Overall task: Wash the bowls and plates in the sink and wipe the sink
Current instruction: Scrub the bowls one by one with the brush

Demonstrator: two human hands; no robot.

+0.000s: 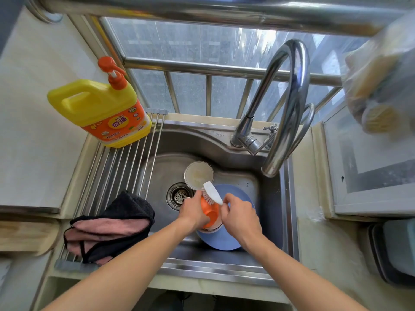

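Now steel sink [226, 140] w/ rack [125, 167], yellow bottle [101, 108], window [190, 43] behind.

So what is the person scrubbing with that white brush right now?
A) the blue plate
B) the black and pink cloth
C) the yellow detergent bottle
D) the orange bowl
D: the left hand holds the orange bowl over the sink while the right hand presses the white brush against it.

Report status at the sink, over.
Left hand grips orange bowl; right hand scrubs it with white brush. Blue plate beneath. Nothing blocking.
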